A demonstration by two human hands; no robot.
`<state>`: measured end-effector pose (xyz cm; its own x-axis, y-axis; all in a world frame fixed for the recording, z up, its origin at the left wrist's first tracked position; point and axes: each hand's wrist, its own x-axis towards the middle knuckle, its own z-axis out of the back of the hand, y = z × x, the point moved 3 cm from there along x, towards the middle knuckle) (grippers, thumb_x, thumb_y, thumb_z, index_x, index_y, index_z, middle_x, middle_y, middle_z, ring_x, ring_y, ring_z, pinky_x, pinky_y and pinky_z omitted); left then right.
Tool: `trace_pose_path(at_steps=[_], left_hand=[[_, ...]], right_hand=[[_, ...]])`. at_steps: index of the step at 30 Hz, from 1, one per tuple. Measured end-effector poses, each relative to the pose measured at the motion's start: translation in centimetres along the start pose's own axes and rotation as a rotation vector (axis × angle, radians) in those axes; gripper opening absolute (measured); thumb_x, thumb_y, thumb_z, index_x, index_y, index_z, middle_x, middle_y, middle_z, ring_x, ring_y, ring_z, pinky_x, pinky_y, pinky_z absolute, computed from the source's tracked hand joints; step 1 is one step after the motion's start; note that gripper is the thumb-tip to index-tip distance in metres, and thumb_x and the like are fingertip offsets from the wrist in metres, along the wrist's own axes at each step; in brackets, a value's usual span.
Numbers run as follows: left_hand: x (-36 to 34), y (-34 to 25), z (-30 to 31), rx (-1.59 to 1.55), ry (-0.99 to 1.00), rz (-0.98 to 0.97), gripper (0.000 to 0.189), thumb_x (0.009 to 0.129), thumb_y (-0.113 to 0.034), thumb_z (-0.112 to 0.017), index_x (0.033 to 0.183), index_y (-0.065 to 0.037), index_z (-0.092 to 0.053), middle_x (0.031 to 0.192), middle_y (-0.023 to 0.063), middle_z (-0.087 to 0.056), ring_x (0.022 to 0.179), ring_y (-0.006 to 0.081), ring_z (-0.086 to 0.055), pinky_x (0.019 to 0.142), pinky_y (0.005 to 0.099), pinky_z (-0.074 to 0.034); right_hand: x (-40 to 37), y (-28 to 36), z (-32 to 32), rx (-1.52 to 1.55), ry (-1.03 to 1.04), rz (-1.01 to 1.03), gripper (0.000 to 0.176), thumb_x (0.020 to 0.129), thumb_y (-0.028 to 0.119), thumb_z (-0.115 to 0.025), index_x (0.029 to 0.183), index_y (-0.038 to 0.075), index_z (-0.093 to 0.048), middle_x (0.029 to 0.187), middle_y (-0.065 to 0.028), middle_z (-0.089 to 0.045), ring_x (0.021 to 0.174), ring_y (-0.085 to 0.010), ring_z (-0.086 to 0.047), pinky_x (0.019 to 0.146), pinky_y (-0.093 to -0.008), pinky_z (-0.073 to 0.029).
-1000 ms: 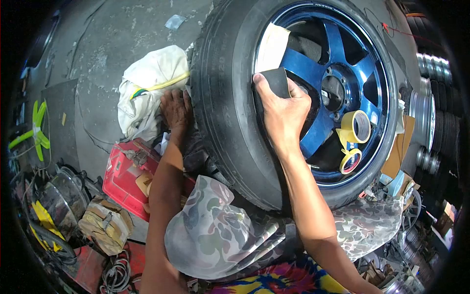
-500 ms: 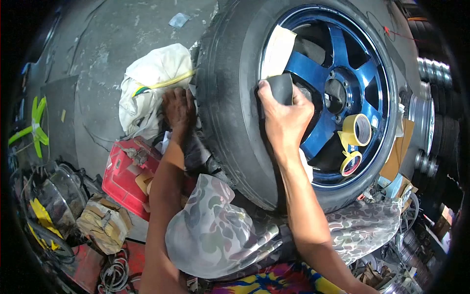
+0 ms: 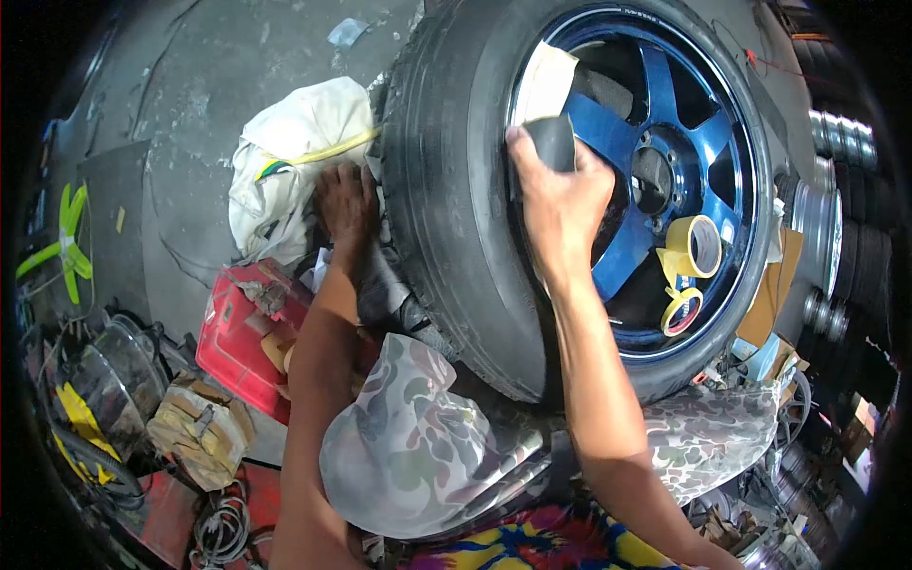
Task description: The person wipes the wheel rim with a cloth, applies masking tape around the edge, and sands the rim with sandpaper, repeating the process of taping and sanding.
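Observation:
A tyre (image 3: 465, 199) on a blue spoked wheel (image 3: 655, 90) lies face up before me. My right hand (image 3: 562, 195) pinches a dark grey sheet of what looks like sandpaper (image 3: 551, 142), curved between thumb and fingers, at the rim's near-left edge. Pale masking paper (image 3: 545, 84) covers the rim just beyond the sheet. To the left of the tyre, my left hand (image 3: 348, 204) rests against a white cloth bundle (image 3: 304, 123) with a yellow-green band, its fingers laid forward and nothing visible in them.
Two tape rolls, a wider one (image 3: 705, 245) and a smaller one (image 3: 681, 311), sit on the wheel. A red plastic case (image 3: 233, 328) and a taped cardboard box (image 3: 201, 432) stand at lower left. More wheel rims (image 3: 817, 223) are stacked at the right. A camouflage-clad knee (image 3: 408, 456) presses close to the tyre.
My right hand has shifted slightly up along the rim with the grey sheet, which is now bent differently. My left hand has barely moved.

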<state>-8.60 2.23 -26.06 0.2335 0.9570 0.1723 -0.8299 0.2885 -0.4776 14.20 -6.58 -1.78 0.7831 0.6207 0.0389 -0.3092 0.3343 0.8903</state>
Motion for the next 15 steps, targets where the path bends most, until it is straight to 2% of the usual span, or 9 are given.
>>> trace_pose_path(at_steps=[5,7,9,13,15], left_hand=[[-0.1,0.2,-0.2,0.006,-0.056,-0.045,0.026,0.102,-0.033,-0.059,0.104,-0.007,-0.061,0.111,0.0172,-0.055,0.109,0.0399,-0.052,0.093,0.0527,-0.044],[-0.2,0.1,-0.1,0.032,-0.038,-0.046,0.026,0.102,-0.033,-0.06,0.103,-0.007,-0.061,0.11,0.017,-0.055,0.109,0.0398,-0.052,0.093,0.0523,-0.044],[0.1,0.0,0.2,0.057,-0.037,-0.041,0.026,0.101,-0.033,-0.06,0.102,-0.007,-0.061,0.11,0.0168,-0.055,0.109,0.0397,-0.052,0.093,0.0518,-0.044],[-0.1,0.1,0.0,0.023,-0.058,-0.05,0.025,0.101,-0.034,-0.061,0.101,-0.009,-0.06,0.11,0.0158,-0.055,0.108,0.0391,-0.053,0.092,0.0511,-0.043],[-0.4,0.3,-0.2,0.033,-0.052,-0.049,0.025,0.101,-0.034,-0.061,0.101,-0.009,-0.061,0.11,0.0154,-0.055,0.108,0.039,-0.053,0.092,0.0508,-0.043]], right_hand=[[0.0,-0.6,0.2,-0.015,0.021,0.035,0.029,0.083,0.022,-0.08,0.082,-0.006,-0.073,0.061,-0.006,-0.066,0.058,-0.0113,-0.059,0.061,-0.0334,-0.05],[0.7,-0.1,-0.8,0.053,-0.042,-0.038,0.028,0.081,0.021,-0.079,0.081,-0.006,-0.073,0.06,-0.0075,-0.065,0.058,-0.0112,-0.059,0.061,-0.0344,-0.05],[-0.1,-0.1,-0.4,-0.009,-0.06,0.043,0.026,0.081,0.02,-0.079,0.082,-0.006,-0.074,0.062,-0.0065,-0.066,0.059,-0.0106,-0.059,0.061,-0.0335,-0.05],[-0.1,0.1,-0.2,-0.039,-0.049,0.038,0.027,0.082,0.02,-0.079,0.085,-0.007,-0.075,0.065,-0.0062,-0.069,0.061,-0.0099,-0.06,0.063,-0.0324,-0.051],[1.2,0.0,-0.7,0.088,-0.009,-0.08,0.028,0.083,0.02,-0.08,0.088,-0.008,-0.076,0.068,-0.0059,-0.072,0.064,-0.0105,-0.062,0.064,-0.0316,-0.051]])
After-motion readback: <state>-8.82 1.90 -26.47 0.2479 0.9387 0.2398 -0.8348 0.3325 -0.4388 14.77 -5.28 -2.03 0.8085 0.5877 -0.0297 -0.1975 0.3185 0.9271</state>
